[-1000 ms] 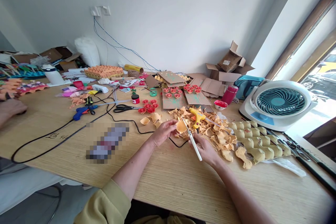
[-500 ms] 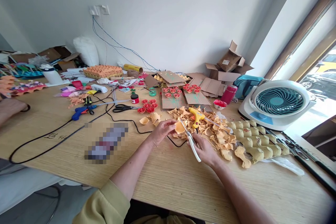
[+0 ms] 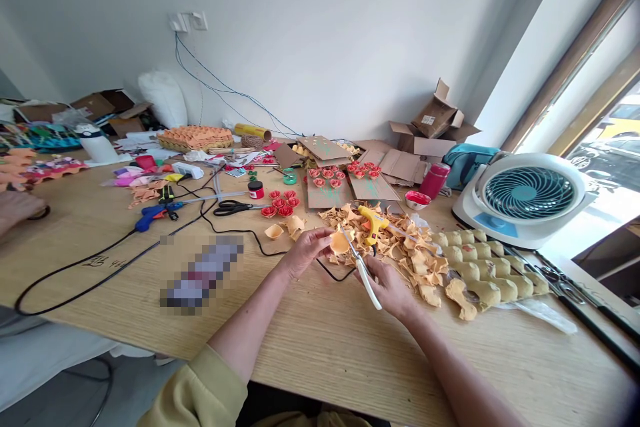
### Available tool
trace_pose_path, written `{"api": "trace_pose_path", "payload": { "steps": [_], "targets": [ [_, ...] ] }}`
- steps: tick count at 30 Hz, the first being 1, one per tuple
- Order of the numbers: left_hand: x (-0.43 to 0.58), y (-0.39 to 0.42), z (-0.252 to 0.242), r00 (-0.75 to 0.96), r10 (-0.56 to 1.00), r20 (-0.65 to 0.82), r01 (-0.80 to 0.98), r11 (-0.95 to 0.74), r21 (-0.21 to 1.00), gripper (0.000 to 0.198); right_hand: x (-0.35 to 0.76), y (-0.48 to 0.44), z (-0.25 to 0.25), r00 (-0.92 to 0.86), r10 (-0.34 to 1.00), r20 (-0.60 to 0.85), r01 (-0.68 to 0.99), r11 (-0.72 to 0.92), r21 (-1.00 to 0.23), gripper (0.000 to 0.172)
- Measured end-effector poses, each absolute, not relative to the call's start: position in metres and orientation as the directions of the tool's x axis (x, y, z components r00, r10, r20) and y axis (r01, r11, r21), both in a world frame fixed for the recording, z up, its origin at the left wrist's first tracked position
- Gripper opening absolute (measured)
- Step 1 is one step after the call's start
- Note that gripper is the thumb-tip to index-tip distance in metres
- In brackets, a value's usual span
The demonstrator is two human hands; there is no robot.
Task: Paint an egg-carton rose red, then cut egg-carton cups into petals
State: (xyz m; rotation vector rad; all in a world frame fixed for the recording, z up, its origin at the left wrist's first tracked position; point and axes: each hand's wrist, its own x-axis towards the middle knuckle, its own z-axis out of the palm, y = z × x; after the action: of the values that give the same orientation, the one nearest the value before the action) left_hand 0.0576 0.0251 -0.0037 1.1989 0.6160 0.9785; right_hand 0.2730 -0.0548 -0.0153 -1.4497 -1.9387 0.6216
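My left hand (image 3: 306, 251) pinches a small orange egg-carton cup (image 3: 340, 241) above the wooden table (image 3: 325, 340). My right hand (image 3: 389, 285) grips white-handled scissors (image 3: 361, 268), whose blades reach up against the cup's right edge. Just behind the cup lies a heap of orange carton scraps (image 3: 400, 247) with a yellow glue gun (image 3: 373, 221) resting on it. A cut yellow egg carton (image 3: 487, 273) lies to the right of my right hand.
A white and teal fan (image 3: 525, 197) stands at the right. Red paper roses (image 3: 281, 203), black scissors (image 3: 234, 207), a blue glue gun (image 3: 150, 215) and black cables (image 3: 100, 257) lie on the left half. Another person's hand (image 3: 17, 208) rests at the far left. Cardboard boxes (image 3: 430, 127) sit at the back.
Both hands, with cup and scissors, have shifted slightly left and nearer together; the blades sit closer against the cup. The hand at far left has drawn back a little.
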Motion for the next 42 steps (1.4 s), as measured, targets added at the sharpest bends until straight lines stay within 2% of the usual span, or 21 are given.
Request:
{"api": "trace_pose_path", "payload": {
  "steps": [10,15,19,26,42],
  "targets": [
    [0.057,0.027,-0.007,0.49,0.865,0.106,-0.315,0.062,0.947,0.046,0.271,-0.053,-0.021,-0.163,0.96,0.228,0.686,0.276,-0.673,0.037],
    [0.057,0.025,-0.004,0.503,0.844,0.184,-0.29,-0.035,0.956,0.058,0.27,-0.051,-0.022,-0.136,0.966,0.221,0.692,0.252,-0.677,0.036],
    [0.058,0.026,-0.003,0.513,0.831,0.214,-0.256,-0.089,0.963,0.056,0.271,-0.05,-0.023,-0.134,0.967,0.217,0.695,0.248,-0.675,0.037],
    [0.058,0.031,-0.009,0.529,0.82,0.218,-0.253,-0.092,0.963,0.054,0.273,-0.051,-0.027,-0.157,0.966,0.207,0.692,0.257,-0.675,0.033],
    [0.059,0.029,-0.01,0.548,0.814,0.192,-0.273,-0.043,0.961,0.055,0.271,-0.051,-0.022,-0.131,0.97,0.204,0.697,0.237,-0.677,0.036]
  ]
}}
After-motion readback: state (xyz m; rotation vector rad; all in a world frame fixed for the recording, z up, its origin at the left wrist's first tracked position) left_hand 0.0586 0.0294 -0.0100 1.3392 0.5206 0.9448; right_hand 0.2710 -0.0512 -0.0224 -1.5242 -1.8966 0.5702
